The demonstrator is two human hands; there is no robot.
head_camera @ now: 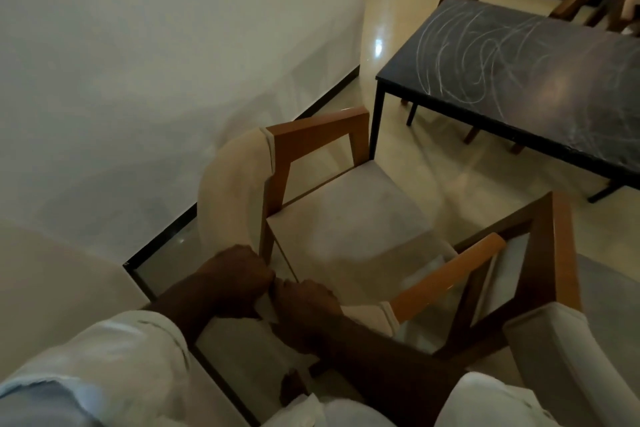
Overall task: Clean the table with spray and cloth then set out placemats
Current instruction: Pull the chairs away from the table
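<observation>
While our left hand (239, 282) and right hand (308, 302) both clamp the near chair (346, 218) by its back, a hasty shove could knock it into the table (519, 80) at far right.

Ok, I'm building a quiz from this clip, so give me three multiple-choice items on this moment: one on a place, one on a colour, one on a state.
1. Where is the table from the chair gripped by the left hand and right hand?
A. ahead and to the right
B. behind the person
C. against the left wall

2. What colour is the tabletop?
A. white
B. black
C. red

3. What shows on the tabletop?
A. placemats
B. pale swirling streaks
C. stacked plates

Answers:
1 A: the table lies up and right of the held chair.
2 B: its top is black.
3 B: curved pale streaks cross it, and no mats are in view.
</observation>
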